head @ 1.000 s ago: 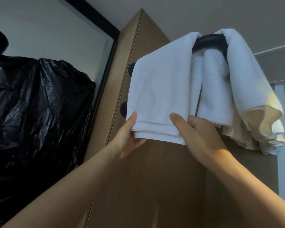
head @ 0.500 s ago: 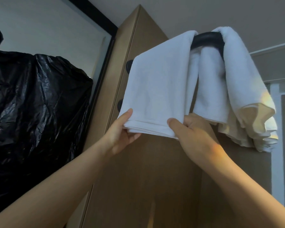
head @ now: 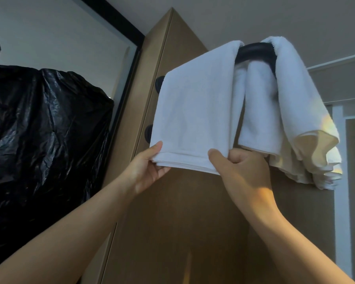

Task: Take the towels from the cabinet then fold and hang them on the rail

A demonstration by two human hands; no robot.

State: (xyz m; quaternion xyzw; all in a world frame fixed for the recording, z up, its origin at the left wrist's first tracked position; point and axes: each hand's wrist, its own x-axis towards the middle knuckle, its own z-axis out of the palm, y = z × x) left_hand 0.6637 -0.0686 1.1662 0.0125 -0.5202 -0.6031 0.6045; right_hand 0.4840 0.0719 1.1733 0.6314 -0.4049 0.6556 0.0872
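Folded white towel [head: 195, 111] hangs over the black rail [head: 254, 53], its hem held in both hands
Left hand [head: 150, 169] and right hand [head: 242, 171] each pinch a bottom corner between thumb and fingers [head: 241, 158], probably to level it; it lies flat and smooth beside a bunched second towel [head: 299, 103]

No readable text, label, brand, number or sign anywhere in view.
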